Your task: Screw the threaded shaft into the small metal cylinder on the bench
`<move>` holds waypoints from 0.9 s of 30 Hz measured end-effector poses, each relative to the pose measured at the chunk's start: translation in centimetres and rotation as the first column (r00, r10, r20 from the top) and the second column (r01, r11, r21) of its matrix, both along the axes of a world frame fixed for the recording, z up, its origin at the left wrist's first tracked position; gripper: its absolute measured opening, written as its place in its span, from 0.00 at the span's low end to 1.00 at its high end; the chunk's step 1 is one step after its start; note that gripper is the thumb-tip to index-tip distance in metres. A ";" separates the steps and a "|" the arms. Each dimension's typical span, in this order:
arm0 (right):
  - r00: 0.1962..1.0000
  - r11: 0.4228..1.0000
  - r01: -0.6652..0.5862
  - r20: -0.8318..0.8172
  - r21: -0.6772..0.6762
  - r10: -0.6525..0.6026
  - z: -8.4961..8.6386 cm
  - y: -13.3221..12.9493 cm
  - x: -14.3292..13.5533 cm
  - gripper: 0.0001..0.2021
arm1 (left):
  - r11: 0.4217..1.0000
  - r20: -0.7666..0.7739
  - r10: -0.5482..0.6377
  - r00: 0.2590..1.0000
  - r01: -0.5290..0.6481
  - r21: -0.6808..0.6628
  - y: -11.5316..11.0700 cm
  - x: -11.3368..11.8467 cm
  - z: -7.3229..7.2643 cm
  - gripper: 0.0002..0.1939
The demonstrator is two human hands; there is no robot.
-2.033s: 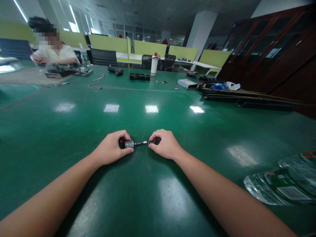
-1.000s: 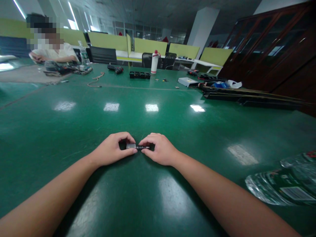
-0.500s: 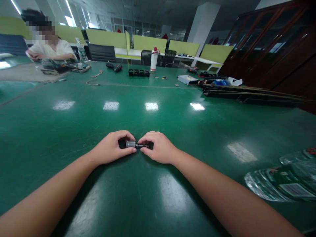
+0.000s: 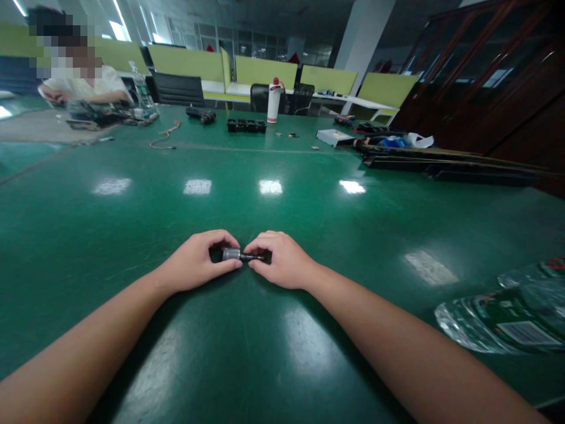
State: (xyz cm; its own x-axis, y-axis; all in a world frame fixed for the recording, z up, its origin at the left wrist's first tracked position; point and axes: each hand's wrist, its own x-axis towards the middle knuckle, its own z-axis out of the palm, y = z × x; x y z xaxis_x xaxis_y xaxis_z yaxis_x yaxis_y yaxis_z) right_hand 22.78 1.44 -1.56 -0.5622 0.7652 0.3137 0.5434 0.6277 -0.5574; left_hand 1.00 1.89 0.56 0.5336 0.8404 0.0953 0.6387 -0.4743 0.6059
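Note:
A small grey metal cylinder with a thin dark ridged shaft lies sideways between my hands, low over the table; whether it touches the surface I cannot tell. My left hand is closed round the cylinder end, thumb in front and curled fingers behind. On the shaft side, my right hand is closed in a pinch about the dark ridged part, with the thin tip pointing into its palm. The fingertips of both hands nearly meet. My fingers hide some of the part's edges.
The green table reflects ceiling lights. Clear plastic bottles lie at right. Farther back are a white bottle, a black case, a power drill, a white box and long dark strips. Another person sits far left.
The whole view has shifted slightly, so the hands and the far objects appear a little higher. Both hands keep the same grip on the metal part.

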 end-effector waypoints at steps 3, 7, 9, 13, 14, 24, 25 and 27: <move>1.000 1.000 0.000 -0.004 0.001 0.000 0.0 0.0 0.0 0.08 | 1.000 0.001 0.002 1.000 -0.002 0.001 0.1 0.1 -0.1 0.14; 1.000 1.000 -0.005 -0.006 0.002 0.005 0.0 0.0 0.0 0.08 | 1.000 -0.002 0.002 1.000 -0.002 0.010 0.1 0.0 -0.2 0.14; 1.000 1.000 -0.005 -0.005 0.001 0.005 0.0 0.0 0.0 0.08 | 1.000 -0.002 -0.002 1.000 0.002 0.013 0.1 0.0 -0.2 0.14; 1.000 1.000 0.000 -0.011 0.000 0.000 0.1 -0.1 0.0 0.07 | 1.000 0.000 -0.005 1.000 0.005 0.012 -0.1 -0.1 -0.1 0.14; 1.000 1.000 0.002 -0.014 0.003 -0.002 0.1 -0.1 0.0 0.07 | 1.000 -0.003 -0.005 1.000 0.005 0.011 -0.1 -0.1 0.0 0.14; 0.999 1.000 0.011 -0.034 0.027 -0.010 -0.2 0.0 0.1 0.07 | 1.000 -0.026 -0.011 1.000 0.011 0.017 -0.1 0.0 0.0 0.15; 0.999 1.000 0.009 -0.037 0.026 -0.008 -0.2 0.0 0.1 0.06 | 1.000 -0.026 -0.011 1.000 0.011 0.017 -0.1 0.0 0.0 0.15; 0.999 1.000 0.011 -0.042 0.018 -0.010 -0.2 0.0 0.1 0.06 | 1.000 -0.027 -0.009 1.000 0.010 0.015 -0.1 -0.1 0.1 0.15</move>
State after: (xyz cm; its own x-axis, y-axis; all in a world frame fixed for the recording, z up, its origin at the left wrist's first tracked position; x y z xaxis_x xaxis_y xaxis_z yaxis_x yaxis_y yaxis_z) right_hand 22.90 1.48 -1.75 -0.5401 0.7652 0.3504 0.5268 0.6321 -0.5683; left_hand 0.94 1.79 0.61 0.5439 0.8339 0.0933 0.6501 -0.4891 0.5815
